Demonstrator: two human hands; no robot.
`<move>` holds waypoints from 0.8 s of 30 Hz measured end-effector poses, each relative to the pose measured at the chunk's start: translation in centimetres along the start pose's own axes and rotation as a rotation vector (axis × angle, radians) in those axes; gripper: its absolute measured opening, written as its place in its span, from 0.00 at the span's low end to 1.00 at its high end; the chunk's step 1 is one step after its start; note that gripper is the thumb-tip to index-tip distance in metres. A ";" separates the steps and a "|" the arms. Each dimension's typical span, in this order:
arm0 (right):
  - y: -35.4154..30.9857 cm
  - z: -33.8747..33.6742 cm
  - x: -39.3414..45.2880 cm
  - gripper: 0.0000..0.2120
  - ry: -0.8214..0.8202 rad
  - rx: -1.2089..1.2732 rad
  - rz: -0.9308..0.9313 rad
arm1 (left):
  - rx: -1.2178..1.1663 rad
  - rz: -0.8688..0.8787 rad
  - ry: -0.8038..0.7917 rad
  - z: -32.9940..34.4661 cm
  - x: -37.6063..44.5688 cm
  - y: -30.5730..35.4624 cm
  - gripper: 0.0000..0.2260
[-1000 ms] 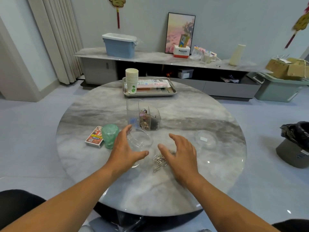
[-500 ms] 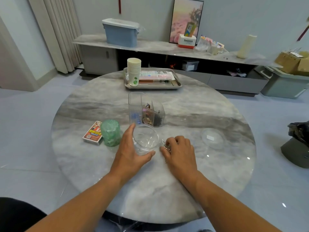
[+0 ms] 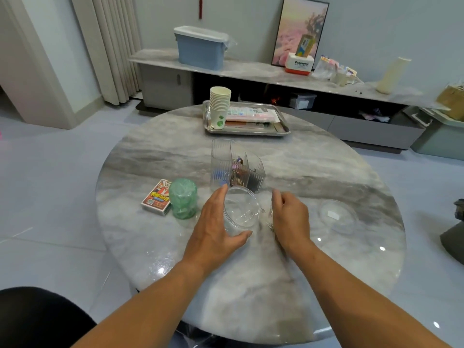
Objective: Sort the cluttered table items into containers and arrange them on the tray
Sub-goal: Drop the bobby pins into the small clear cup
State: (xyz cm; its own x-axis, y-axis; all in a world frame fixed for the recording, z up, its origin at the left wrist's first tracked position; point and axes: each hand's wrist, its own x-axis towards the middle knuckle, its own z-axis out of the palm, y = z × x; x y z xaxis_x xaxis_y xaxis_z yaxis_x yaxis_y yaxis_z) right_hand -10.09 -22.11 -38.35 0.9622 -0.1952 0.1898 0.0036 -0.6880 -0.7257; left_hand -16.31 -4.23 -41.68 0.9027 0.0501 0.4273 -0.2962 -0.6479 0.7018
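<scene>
My left hand point(image 3: 213, 232) curls round a clear round jar point(image 3: 241, 214) standing on the marble table point(image 3: 251, 272), thumb in front and fingers behind. Just right of the jar, my right hand point(image 3: 291, 219) is blurred, its fingers curled over a bunch of metal paper clips point(image 3: 271, 223) that stick out under the palm. The clear lid point(image 3: 337, 217) lies flat further right. At the table's far side a steel tray point(image 3: 251, 133) carries a stack of paper cups point(image 3: 219, 106) and flat pink packets point(image 3: 251, 114).
A clear three-part organizer point(image 3: 236, 167) with clips and pins stands just behind the jar. Left of my hands are a green plastic roll point(image 3: 182, 202) and a card box point(image 3: 157, 197). A low cabinet point(image 3: 276, 79) runs along the wall.
My right hand closed over the paper clips and lifted beside the jar. My left hand kept hold of the jar. The camera moved closer and tilted.
</scene>
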 end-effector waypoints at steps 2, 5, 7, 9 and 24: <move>-2.9 0.3 0.3 0.24 0.115 0.298 0.003 | 0.009 0.002 -0.002 0.0 0.0 -0.1 0.50; -7.3 1.4 -0.2 0.23 0.147 0.512 -0.085 | 0.015 -0.005 -0.013 -0.1 -0.1 0.0 0.50; -8.7 2.3 -0.8 0.22 0.090 0.523 -0.122 | 0.003 -0.020 -0.029 -0.2 -0.1 0.2 0.49; -8.6 3.3 -1.4 0.21 0.002 0.449 -0.128 | -0.018 -0.046 -0.041 -0.3 -0.2 0.4 0.50; -5.2 1.5 -3.0 0.16 -0.324 -0.118 -0.727 | -0.112 -0.133 0.040 -0.5 -0.2 0.1 0.48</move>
State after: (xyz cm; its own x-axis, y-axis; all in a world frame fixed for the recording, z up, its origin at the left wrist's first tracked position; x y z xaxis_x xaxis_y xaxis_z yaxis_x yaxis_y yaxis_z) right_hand -12.56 -16.92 -36.18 0.7612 0.5303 0.3733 0.6482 -0.6377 -0.4161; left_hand -16.63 -3.93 -41.40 0.9240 0.1613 0.3467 -0.2095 -0.5449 0.8119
